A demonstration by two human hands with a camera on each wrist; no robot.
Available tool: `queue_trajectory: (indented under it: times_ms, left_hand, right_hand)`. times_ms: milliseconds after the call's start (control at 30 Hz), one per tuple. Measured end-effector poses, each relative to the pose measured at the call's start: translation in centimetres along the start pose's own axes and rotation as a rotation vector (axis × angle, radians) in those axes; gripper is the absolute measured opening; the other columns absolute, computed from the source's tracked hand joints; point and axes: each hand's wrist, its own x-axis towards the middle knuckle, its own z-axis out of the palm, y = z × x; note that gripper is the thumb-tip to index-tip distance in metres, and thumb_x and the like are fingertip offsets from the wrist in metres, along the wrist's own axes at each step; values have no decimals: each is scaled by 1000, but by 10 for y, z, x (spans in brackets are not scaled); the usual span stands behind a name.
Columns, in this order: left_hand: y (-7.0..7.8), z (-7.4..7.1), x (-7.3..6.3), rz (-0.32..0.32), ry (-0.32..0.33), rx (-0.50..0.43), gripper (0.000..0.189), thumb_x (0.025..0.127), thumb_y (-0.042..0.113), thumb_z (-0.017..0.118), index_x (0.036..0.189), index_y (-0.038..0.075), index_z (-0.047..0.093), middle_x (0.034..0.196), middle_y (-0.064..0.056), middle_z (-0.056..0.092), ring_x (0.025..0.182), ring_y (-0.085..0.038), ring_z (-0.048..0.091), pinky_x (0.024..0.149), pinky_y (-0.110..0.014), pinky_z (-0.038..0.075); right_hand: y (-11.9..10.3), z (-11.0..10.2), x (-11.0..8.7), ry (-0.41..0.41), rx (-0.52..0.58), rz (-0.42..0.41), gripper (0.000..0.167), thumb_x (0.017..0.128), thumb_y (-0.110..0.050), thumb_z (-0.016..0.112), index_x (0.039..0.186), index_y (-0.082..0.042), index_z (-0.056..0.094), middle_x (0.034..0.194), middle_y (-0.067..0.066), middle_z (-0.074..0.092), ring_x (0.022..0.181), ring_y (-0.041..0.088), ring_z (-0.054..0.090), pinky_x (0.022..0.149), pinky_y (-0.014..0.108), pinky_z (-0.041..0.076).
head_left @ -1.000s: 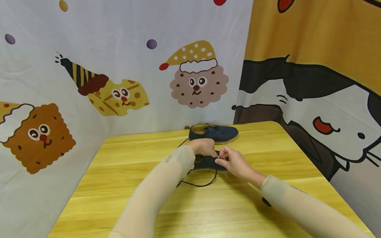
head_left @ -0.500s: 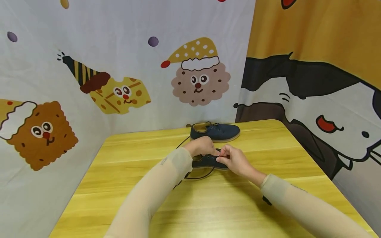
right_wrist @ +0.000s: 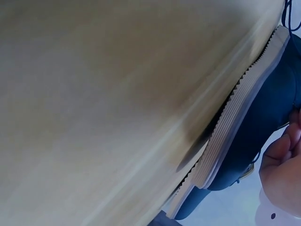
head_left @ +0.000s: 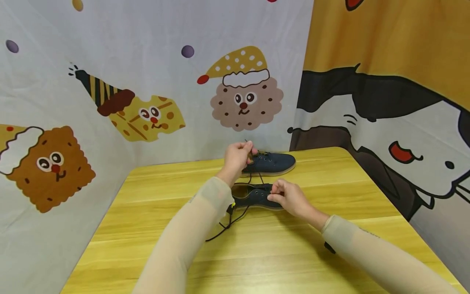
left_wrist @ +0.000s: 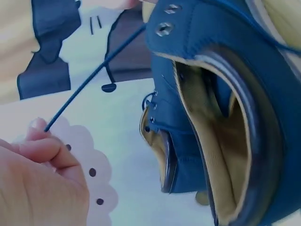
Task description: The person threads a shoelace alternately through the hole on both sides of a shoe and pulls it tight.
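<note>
A dark blue lace-up shoe (head_left: 253, 200) stands on the table, toe to the right. Raised above its heel end, my left hand (head_left: 238, 158) pinches a dark shoelace (left_wrist: 94, 74) between thumb and forefinger. That lace stretches taut to the eyelet flap in the left wrist view. My right hand (head_left: 291, 198) has thumb and fingertips pinched on the front of the shoe's lacing, over the upper. Its curled fingers (right_wrist: 294, 136) lie against the shoe in the right wrist view. A matching second shoe (head_left: 275, 163) stands behind, partly covered by my left hand.
Another lace end (head_left: 216, 237) lies loose on the wooden table (head_left: 264, 261), left of the near shoe. Printed cloth walls (head_left: 205, 24) rise just behind the table and on both sides, close to the far shoe.
My left hand has left the near shoe's lacing and moved up and away, drawing the lace out with it. The loose lace loop has shifted left. My right hand stays at the shoe.
</note>
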Motion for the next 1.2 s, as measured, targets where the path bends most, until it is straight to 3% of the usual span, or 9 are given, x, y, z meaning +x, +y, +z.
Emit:
queue_trajectory:
  times_ms: [67,200,333,467,733,867,967,1033,1200]
  left_hand:
    - [1,0,-3,-12,-22,64,29,98,41,59,98,16,74,96,-8,75,58,-17,51,48,-27,39]
    - [-3,4,-11,-54,-142,224,23,99,33,59,103,15,74,92,-2,75,51,-13,45,45,-26,36]
    - [-10,6,-18,-63,-234,380,23,100,26,59,99,10,75,84,-8,72,45,-12,40,42,-26,34]
    - [-17,8,-24,-54,-266,502,23,97,27,64,90,11,79,77,-8,72,47,-13,46,43,-26,36]
    - [-29,14,-30,-82,-305,542,22,95,28,68,92,10,81,67,2,73,34,-10,30,35,-25,28]
    - [-35,14,-31,-88,-315,597,31,94,27,68,68,10,75,46,5,52,33,-11,29,35,-26,27]
    - [-41,14,-32,-146,-298,594,49,93,27,69,48,16,53,41,3,33,33,-13,29,36,-28,27]
    - [-46,15,-31,-189,-273,550,54,92,27,70,47,18,42,41,4,31,35,-14,29,37,-28,28]
    - [-51,17,-28,-216,-218,468,49,89,24,74,51,18,42,45,4,31,39,-14,31,42,-29,32]
  right_hand:
    - [2,-1,2,-23,36,17,18,88,-27,75,96,-18,62,82,-5,70,69,7,61,61,22,48]
    - [5,-5,10,-26,30,13,19,95,-23,67,112,-14,65,90,-2,76,80,9,70,69,24,53]
    - [7,-7,19,-4,-126,-76,25,92,-19,70,117,-12,69,88,-2,74,75,10,67,67,26,52]
    - [7,-7,28,-8,-280,-178,23,88,-22,76,110,-17,75,90,-3,70,77,10,63,68,28,53]
    - [9,-6,49,-13,-409,-241,10,96,-24,65,98,-20,74,97,-2,71,83,15,67,72,35,56]
    - [9,-8,59,-106,-342,-171,14,101,-21,58,102,-16,70,96,1,73,79,14,66,72,35,54]
    - [11,-10,66,-173,-272,-111,16,102,-20,54,102,-14,69,95,2,72,78,13,63,72,34,52]
    - [12,-11,70,-202,-240,-83,17,103,-20,53,100,-13,68,95,3,70,78,13,61,72,34,51]
    - [11,-12,76,-238,-218,-35,18,104,-22,52,101,-15,68,96,3,69,78,14,59,72,34,49]
